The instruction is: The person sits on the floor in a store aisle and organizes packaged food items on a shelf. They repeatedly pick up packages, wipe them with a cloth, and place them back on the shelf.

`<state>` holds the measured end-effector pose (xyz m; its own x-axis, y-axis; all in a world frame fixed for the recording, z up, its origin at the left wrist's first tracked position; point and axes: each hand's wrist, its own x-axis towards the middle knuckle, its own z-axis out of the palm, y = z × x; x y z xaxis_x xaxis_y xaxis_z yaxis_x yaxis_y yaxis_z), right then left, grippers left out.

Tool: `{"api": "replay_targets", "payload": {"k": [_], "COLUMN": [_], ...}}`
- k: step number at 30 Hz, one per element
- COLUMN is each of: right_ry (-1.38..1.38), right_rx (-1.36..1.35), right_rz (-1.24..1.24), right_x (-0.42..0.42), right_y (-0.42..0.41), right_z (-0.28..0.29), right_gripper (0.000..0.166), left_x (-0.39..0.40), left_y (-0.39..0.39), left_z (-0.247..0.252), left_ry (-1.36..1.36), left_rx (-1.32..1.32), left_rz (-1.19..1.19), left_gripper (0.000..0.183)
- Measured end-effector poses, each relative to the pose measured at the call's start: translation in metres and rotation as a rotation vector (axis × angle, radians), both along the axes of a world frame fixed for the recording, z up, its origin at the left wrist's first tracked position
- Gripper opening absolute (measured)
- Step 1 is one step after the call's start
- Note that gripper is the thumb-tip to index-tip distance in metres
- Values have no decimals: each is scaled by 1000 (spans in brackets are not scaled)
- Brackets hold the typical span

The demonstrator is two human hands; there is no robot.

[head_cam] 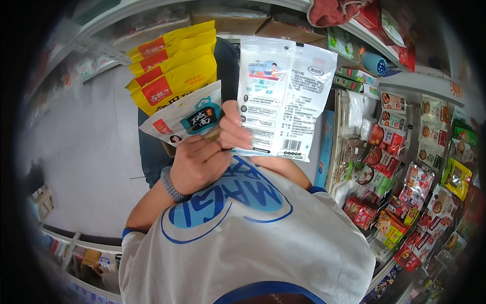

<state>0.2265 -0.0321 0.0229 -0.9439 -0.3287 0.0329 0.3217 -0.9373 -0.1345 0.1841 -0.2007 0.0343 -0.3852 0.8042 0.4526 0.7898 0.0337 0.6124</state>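
My left hand [199, 163], with a grey braided band at its wrist, is closed at the lower edge of a white-and-teal plastic packet [171, 119] bearing writing. Several yellow packets [190, 72] with red labels fan out behind that one; their lower ends are hidden. A bit of brown material shows under the white-and-teal packet. My right hand [236, 129] grips a larger white plastic packet [265, 98] by its left edge, fingers curled over the front. Its printed back, with a barcode near the bottom, faces me. My two hands are close together in front of my chest.
Shelves on the right hold rows of food packets [381, 159] and red packs [360, 212]. Cardboard boxes [286, 32] and a blue cylindrical container [374, 62] sit ahead. A red cloth [332, 11] hangs above. Grey floor [91, 159] lies left, a lower shelf [87, 243] behind it.
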Motion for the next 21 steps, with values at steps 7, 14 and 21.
{"api": "replay_targets", "payload": {"k": [7, 14, 21], "right_ry": [4, 0, -28], "right_rx": [4, -6, 352], "right_rz": [-3, -20, -220], "right_x": [-1, -1, 0], "right_y": [1, 2, -2], "right_z": [2, -1, -9], "right_gripper": [47, 47, 42], "left_x": [0, -1, -6], "left_y": [1, 4, -6], "left_z": [-1, -2, 1], "left_ry": [-3, 3, -194], "left_rx": [5, 0, -45], "left_rz": [4, 6, 30], "left_gripper": [19, 15, 21]}}
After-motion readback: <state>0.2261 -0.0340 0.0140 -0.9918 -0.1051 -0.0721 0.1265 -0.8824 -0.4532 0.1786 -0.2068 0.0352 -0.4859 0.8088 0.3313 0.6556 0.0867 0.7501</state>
